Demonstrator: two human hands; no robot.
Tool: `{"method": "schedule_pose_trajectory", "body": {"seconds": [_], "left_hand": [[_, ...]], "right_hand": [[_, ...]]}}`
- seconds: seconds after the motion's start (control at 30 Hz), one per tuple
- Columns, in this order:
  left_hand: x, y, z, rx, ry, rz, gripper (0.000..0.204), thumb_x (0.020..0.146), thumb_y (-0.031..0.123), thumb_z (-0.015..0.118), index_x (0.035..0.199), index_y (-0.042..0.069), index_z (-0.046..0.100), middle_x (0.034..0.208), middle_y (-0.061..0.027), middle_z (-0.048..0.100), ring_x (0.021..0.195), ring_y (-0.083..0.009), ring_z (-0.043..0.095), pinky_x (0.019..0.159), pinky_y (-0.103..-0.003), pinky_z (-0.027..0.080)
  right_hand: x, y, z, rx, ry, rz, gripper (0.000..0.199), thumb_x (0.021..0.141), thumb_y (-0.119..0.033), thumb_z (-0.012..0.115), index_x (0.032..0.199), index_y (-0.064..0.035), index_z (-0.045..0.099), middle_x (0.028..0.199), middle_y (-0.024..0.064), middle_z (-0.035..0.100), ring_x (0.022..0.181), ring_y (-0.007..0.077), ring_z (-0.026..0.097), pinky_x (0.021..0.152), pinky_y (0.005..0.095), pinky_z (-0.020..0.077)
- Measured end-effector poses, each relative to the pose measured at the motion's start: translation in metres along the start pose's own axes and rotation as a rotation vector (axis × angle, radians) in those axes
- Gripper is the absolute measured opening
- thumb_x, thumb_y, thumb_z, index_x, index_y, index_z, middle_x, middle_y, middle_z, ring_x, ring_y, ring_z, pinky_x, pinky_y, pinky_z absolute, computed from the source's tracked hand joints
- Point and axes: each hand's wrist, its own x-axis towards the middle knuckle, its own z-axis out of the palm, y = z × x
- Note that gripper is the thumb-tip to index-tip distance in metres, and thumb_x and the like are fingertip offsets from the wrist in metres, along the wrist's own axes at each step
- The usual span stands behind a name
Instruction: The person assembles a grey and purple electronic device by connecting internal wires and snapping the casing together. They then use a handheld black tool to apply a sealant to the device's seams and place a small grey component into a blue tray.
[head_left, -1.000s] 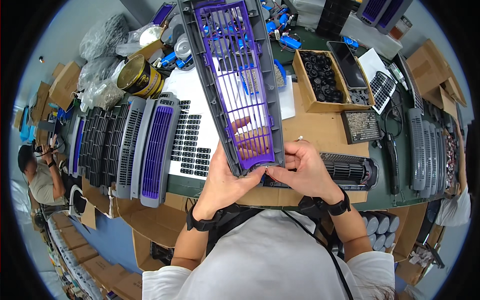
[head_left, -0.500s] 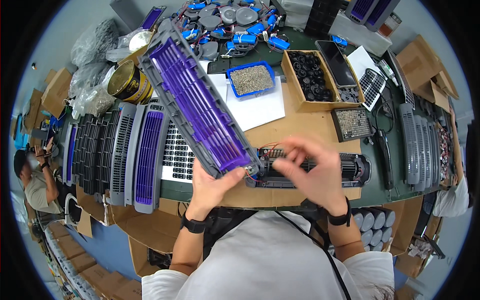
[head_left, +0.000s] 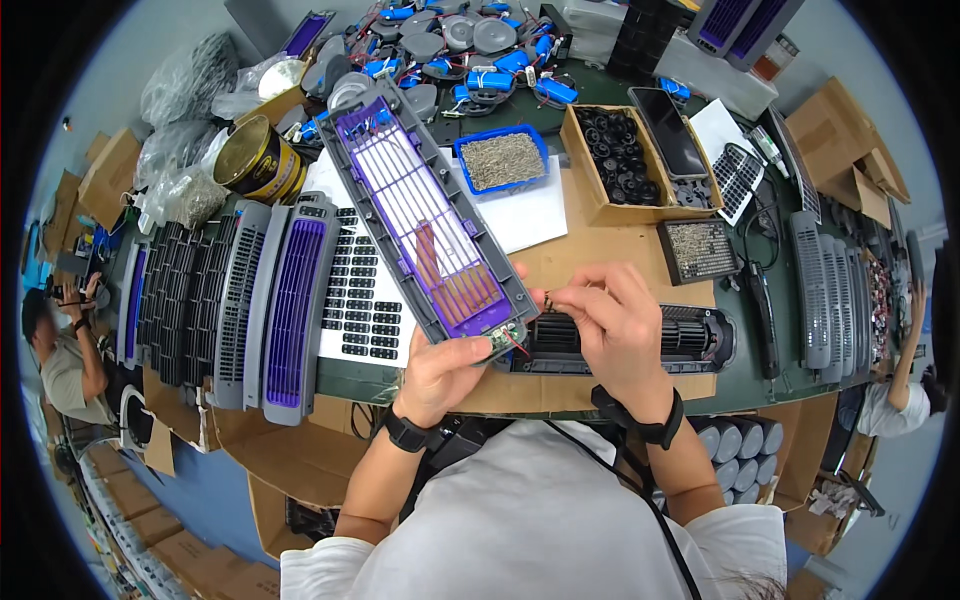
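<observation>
My left hand (head_left: 438,380) grips the lower end of a long grey housing cover with a purple slatted grille (head_left: 402,190), held tilted above the table; some fingers show through the slats. A small green circuit board (head_left: 505,340) with a red wire sits at the cover's lower end, beside my left thumb. My right hand (head_left: 625,325) is closed in a pinch on thin wires just right of that end. Below the hands, the other housing half (head_left: 690,345) lies on cardboard with a dark ribbed fan roller inside, its left end partly hidden.
A blue tray of small screws (head_left: 502,162) and a box of black round parts (head_left: 615,160) stand behind. More grilles (head_left: 297,310) stand at left, near a sheet of black pads (head_left: 365,300). A dark electric screwdriver (head_left: 765,320) lies right. People are at both sides.
The cover has turned so light shows through its slats, and its top end has moved right and down. My right hand has moved left to its lower end and pinched the wires.
</observation>
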Motion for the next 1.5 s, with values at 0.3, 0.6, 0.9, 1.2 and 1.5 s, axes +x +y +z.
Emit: {"method": "schedule_pose_trajectory", "body": {"seconds": [0.3, 0.6, 0.9, 1.2, 1.5], "left_hand": [[-0.005, -0.002, -0.002, 0.215, 0.058, 0.012, 0.074, 0.068, 0.002, 0.060, 0.139, -0.003, 0.041, 0.133, -0.0232, 0.053, 0.128, -0.0423, 0.051, 0.112, -0.064, 0.032], [-0.006, 0.004, -0.002, 0.158, 0.016, -0.015, 0.078, 0.065, 0.000, 0.057, 0.140, -0.006, 0.038, 0.136, -0.0297, 0.051, 0.133, -0.0459, 0.044, 0.111, -0.062, 0.035], [-0.013, 0.011, -0.008, 0.224, 0.052, -0.139, 0.082, 0.060, 0.000, 0.053, 0.140, -0.008, 0.039, 0.133, -0.0292, 0.054, 0.127, -0.0429, 0.052, 0.110, -0.054, 0.039], [-0.010, 0.010, -0.003, 0.150, 0.093, -0.106, 0.080, 0.060, -0.001, 0.055, 0.139, -0.007, 0.041, 0.133, -0.0304, 0.053, 0.127, -0.0442, 0.051, 0.109, -0.052, 0.042], [-0.006, 0.009, 0.001, 0.257, 0.048, -0.088, 0.082, 0.066, 0.001, 0.059, 0.144, -0.004, 0.035, 0.138, -0.0273, 0.050, 0.122, -0.0465, 0.054, 0.102, -0.059, 0.047]], "right_hand": [[-0.007, 0.002, 0.004, 0.269, 0.040, 0.285, 0.014, 0.081, 0.006, 0.068, 0.094, 0.0010, 0.070, 0.087, 0.0127, 0.066, 0.074, 0.0261, 0.066, 0.065, 0.0320, 0.0528], [0.004, 0.012, 0.007, 0.288, 0.103, 0.195, 0.020, 0.083, 0.010, 0.064, 0.100, 0.0011, 0.069, 0.088, 0.0129, 0.067, 0.076, 0.0241, 0.067, 0.067, 0.0315, 0.0536], [0.011, -0.002, -0.005, 0.217, 0.091, 0.009, 0.024, 0.078, 0.011, 0.066, 0.098, 0.0000, 0.070, 0.089, 0.0110, 0.067, 0.076, 0.0253, 0.067, 0.064, 0.0297, 0.0534], [-0.012, -0.019, -0.017, 0.421, -0.237, -0.011, 0.026, 0.090, 0.007, 0.052, 0.114, 0.0014, 0.060, 0.095, 0.0078, 0.061, 0.083, 0.0185, 0.060, 0.077, 0.0249, 0.0449], [-0.032, -0.007, 0.012, 0.697, 0.081, 0.627, 0.029, 0.100, 0.001, 0.047, 0.129, 0.0027, 0.050, 0.108, 0.0062, 0.050, 0.075, 0.0062, 0.048, 0.065, 0.0209, 0.0428]]}}
